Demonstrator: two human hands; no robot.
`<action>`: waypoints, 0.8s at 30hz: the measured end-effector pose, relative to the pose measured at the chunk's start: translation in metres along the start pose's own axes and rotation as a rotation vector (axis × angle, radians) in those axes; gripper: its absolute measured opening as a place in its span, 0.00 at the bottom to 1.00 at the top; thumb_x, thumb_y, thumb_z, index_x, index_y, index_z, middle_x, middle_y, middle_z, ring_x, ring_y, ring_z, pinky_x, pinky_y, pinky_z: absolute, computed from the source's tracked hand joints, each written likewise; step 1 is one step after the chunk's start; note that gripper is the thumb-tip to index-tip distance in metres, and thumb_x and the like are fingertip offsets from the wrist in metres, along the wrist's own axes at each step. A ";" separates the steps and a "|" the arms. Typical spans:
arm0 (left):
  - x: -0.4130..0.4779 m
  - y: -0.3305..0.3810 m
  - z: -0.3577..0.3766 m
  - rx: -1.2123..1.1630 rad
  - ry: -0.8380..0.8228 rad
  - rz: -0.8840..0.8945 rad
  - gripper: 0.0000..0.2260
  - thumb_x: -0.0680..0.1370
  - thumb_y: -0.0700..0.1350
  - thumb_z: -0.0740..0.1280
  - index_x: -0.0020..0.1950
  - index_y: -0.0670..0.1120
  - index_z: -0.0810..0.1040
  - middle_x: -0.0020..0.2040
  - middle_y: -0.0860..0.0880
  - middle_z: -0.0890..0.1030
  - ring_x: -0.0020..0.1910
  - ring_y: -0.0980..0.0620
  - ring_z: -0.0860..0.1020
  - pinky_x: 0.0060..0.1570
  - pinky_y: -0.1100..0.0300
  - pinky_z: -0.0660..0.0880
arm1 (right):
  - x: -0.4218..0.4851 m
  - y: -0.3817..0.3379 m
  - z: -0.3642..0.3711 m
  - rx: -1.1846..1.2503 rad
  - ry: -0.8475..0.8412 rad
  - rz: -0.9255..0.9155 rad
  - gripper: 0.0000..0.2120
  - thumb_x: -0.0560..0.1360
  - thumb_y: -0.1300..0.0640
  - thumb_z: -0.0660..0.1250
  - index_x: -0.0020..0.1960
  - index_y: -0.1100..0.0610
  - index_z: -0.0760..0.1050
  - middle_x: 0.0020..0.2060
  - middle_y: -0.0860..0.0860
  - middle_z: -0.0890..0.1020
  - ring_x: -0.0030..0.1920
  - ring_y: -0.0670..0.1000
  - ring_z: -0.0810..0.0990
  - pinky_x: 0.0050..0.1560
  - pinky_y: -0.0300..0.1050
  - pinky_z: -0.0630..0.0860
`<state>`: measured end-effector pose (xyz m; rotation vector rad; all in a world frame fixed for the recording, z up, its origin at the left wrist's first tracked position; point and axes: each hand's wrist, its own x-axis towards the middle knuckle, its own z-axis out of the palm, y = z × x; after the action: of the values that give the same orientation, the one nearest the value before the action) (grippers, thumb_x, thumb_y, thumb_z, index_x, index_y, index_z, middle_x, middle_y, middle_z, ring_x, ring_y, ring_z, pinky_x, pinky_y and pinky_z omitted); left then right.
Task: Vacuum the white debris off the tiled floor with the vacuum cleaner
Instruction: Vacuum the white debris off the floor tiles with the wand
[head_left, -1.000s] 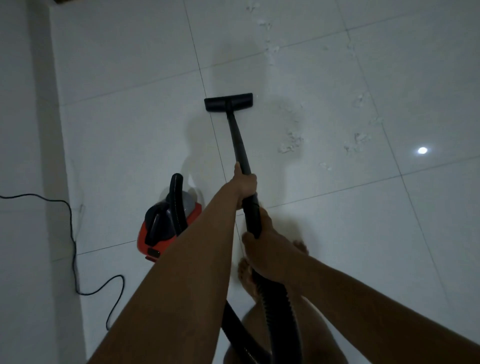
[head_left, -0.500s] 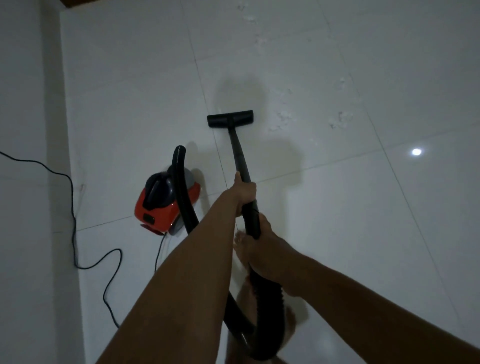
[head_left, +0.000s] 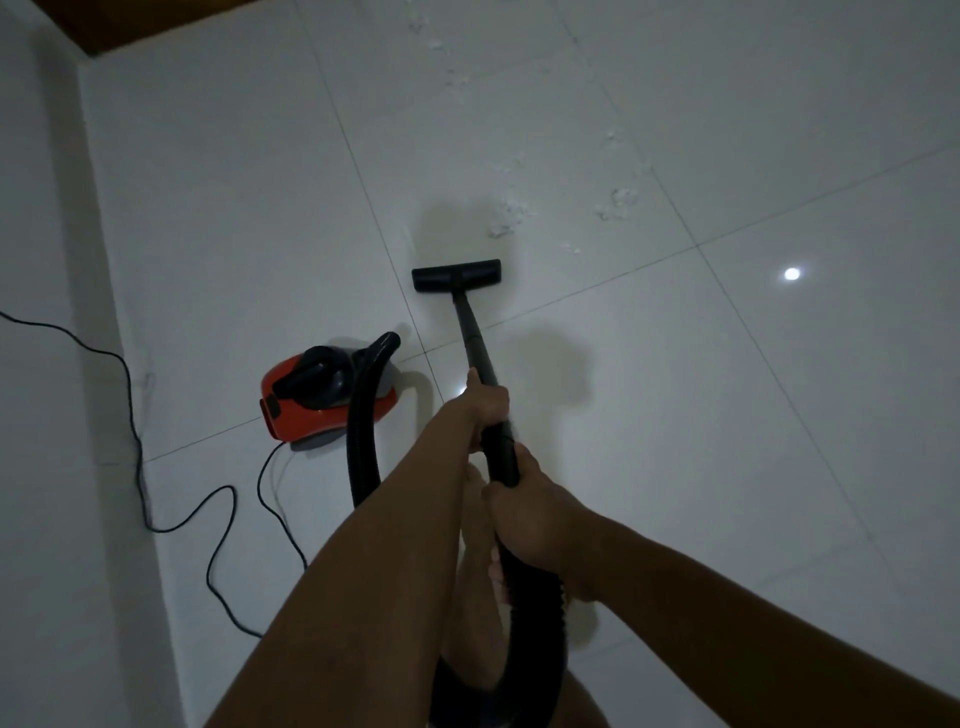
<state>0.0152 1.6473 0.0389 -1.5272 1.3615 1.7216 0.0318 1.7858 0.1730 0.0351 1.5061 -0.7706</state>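
Note:
Both my hands grip the black vacuum wand (head_left: 475, 345). My left hand (head_left: 485, 402) is higher up the tube, my right hand (head_left: 530, 512) lower, near where the ribbed hose (head_left: 363, 431) joins. The flat black nozzle (head_left: 457, 275) rests on the white tiled floor (head_left: 727, 415). White debris (head_left: 506, 213) lies just beyond the nozzle to the right, with more clumps (head_left: 618, 200) further right and a trail (head_left: 447, 47) toward the top. The red and black vacuum cleaner body (head_left: 311, 405) sits left of the wand.
A white wall (head_left: 57, 415) runs along the left. A black power cord (head_left: 140, 467) trails down the wall and loops over the floor to the vacuum body. My bare feet (head_left: 478, 571) stand below my hands. A lamp reflection (head_left: 791, 274) shines at right.
The nozzle has been pulled back toward me, away from the debris, which now lies ahead of it. The vacuum body appears further from my arms, with more cord in view.

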 end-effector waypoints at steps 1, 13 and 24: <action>-0.001 -0.004 0.004 0.005 -0.003 0.000 0.30 0.82 0.43 0.58 0.79 0.56 0.46 0.65 0.38 0.72 0.45 0.44 0.76 0.37 0.53 0.77 | -0.004 0.005 -0.001 0.012 -0.001 0.004 0.30 0.85 0.56 0.56 0.82 0.39 0.48 0.48 0.62 0.79 0.25 0.49 0.79 0.25 0.39 0.76; 0.004 -0.018 0.048 0.022 -0.022 0.047 0.28 0.83 0.46 0.57 0.79 0.55 0.48 0.64 0.38 0.73 0.42 0.46 0.75 0.35 0.55 0.77 | -0.017 0.048 -0.014 0.452 0.018 -0.035 0.22 0.86 0.52 0.58 0.76 0.34 0.60 0.36 0.58 0.76 0.27 0.52 0.78 0.27 0.43 0.78; 0.025 -0.072 0.056 0.037 -0.031 0.119 0.28 0.82 0.43 0.57 0.78 0.58 0.49 0.42 0.46 0.72 0.35 0.49 0.72 0.34 0.55 0.76 | 0.013 0.106 0.017 0.353 0.163 -0.029 0.27 0.86 0.49 0.57 0.79 0.31 0.52 0.37 0.58 0.77 0.27 0.50 0.78 0.27 0.42 0.77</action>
<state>0.0427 1.7191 -0.0161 -1.4191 1.4872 1.7735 0.0952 1.8537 0.1173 0.3481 1.5089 -1.0709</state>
